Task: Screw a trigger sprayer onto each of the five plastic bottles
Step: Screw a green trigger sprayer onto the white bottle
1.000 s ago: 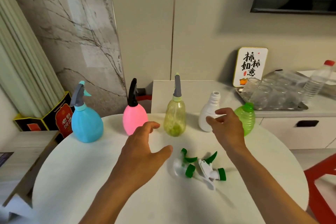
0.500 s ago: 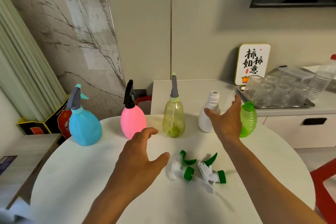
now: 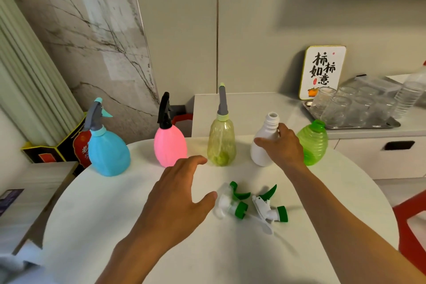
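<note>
hands are seen with the left hand [image 3: 177, 200] spread open beside two loose sprayers [image 3: 251, 206] on the table [image 3: 92, 226], the right hand [image 3: 280, 147] wrapped around the uncapped white bottle [image 3: 262, 145], the green bottle [image 3: 314, 143] also bare, three bottles [image 3: 221, 143] already fitted.

Five bottles are standing in a row across the far side of the round table [image 3: 96, 214], blocking reach beyond. Bare tabletop is lying open between the blue bottle [image 3: 108, 157] and the two loose sprayers [image 3: 251, 206], which are cluttering the middle.
</note>
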Action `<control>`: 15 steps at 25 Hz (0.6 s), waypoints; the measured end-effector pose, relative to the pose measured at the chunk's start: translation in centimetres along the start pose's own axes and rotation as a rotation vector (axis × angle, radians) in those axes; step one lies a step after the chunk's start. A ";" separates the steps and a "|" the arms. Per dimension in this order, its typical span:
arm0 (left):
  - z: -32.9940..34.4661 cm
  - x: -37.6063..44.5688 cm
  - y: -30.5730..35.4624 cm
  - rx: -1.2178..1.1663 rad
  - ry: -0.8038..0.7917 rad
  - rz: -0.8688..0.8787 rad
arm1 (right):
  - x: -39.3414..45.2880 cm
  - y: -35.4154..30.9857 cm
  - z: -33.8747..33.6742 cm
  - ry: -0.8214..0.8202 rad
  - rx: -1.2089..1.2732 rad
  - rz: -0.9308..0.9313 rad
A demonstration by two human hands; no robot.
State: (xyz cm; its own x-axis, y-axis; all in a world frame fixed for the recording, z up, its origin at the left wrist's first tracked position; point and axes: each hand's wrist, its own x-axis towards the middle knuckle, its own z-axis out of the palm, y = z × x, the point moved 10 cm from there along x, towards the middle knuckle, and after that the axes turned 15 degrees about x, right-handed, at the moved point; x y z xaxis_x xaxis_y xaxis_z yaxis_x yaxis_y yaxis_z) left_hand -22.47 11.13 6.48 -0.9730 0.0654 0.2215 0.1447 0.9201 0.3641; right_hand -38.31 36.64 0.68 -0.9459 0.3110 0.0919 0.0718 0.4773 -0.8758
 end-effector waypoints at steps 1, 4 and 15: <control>-0.2 -0.1 0.2 -0.005 0.005 0.015 | -0.7 -0.4 -0.3 -0.003 -0.022 -0.025; -0.7 -0.3 0.2 -0.021 0.008 0.016 | -4.3 -4.0 -3.8 0.109 -0.041 -0.159; -1.8 -1.8 0.8 -0.232 0.076 0.024 | -18.6 -7.5 1.9 -0.687 0.622 -0.019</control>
State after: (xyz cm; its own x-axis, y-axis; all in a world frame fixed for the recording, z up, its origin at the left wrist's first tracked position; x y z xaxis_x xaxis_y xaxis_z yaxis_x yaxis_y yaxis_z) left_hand -20.27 11.09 8.02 -0.9536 0.0485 0.2971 0.2135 0.8046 0.5541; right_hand -21.83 25.75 4.63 -0.9393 -0.3427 -0.0184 0.0601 -0.1113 -0.9920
